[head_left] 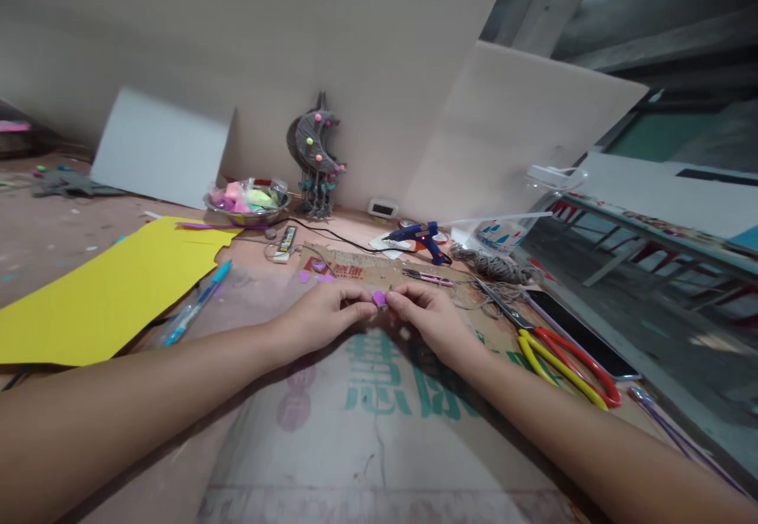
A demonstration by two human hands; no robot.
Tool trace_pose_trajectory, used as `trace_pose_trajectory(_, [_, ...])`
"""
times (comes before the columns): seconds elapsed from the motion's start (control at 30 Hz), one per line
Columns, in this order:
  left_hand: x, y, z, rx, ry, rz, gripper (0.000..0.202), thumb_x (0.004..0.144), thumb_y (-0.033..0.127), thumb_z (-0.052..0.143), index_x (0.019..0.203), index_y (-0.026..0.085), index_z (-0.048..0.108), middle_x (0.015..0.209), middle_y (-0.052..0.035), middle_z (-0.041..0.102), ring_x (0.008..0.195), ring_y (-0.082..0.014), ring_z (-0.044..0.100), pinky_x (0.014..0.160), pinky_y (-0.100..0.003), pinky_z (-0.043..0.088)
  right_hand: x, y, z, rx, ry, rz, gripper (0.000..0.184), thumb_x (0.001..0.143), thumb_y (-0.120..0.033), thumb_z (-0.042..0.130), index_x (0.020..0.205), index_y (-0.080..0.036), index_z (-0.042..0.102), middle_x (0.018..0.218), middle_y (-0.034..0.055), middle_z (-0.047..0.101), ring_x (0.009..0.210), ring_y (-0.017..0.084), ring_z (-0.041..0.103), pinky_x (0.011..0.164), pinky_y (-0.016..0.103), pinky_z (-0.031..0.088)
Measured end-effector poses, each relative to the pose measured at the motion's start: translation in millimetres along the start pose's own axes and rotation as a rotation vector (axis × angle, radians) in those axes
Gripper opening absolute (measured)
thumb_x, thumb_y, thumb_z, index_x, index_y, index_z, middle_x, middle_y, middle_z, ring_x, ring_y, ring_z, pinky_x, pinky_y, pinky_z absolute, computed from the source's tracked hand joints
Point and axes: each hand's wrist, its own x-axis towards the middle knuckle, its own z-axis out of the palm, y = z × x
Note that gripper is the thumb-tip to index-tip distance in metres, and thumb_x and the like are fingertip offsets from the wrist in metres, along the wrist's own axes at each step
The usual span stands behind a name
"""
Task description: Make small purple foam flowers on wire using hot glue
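Above a printed cardboard sheet (284, 461), a small purple paper piece (380, 298) is pinched between both hands. My left hand (325, 312) is closed, thumb and forefinger on the piece's left side. From the other side my right hand (429, 317) grips it, fingertips closed near its right edge. The exact shape of the piece is partly covered by the fingers. A few more purple cutouts (305, 276) lie on the cardboard just beyond my left hand.
Red-and-yellow-handled scissors (568, 366) and a phone (583, 334) lie right. Behind are a blue glue gun (423, 238), grey yarn (497, 265), pink-handled snips (427, 277), a bowl of clay (249, 200) and a moon-shaped hanging (317, 145). Yellow card (112, 287) and a pen (198, 303) lie left.
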Motion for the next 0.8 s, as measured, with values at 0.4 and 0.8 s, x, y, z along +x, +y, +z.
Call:
trace_pose_trajectory(0.4, [5.8,-5.3,-1.4,-0.130,0.200,-0.120,0.036,0.082,0.048,0.049,0.077,0.015,0.060,0.070,-0.0019,0.060,0.068,-0.0146,0.056,0.062,-0.025,0.042,0.9,-2.9,0.0,-0.065,0.026,-0.034,0.029,0.076,-0.042,0.060,0.065,-0.016,0.056,0.054,-0.0033,0.051,0.045,0.007,0.042,0.042,0.020,0.030])
trace_pose_trajectory(0.8, [2.9,2.4,-1.0,0.007,0.182,-0.124,0.021,0.079,0.034,0.052,0.071,0.016,0.060,0.070,0.0001,0.062,0.068,-0.0136,0.055,0.062,-0.024,0.040,1.3,0.2,-1.2,-0.088,0.004,-0.092,0.041,0.085,-0.050,0.045,0.068,-0.014,0.058,0.056,-0.0015,0.050,0.050,0.008,0.043,0.047,0.021,0.035])
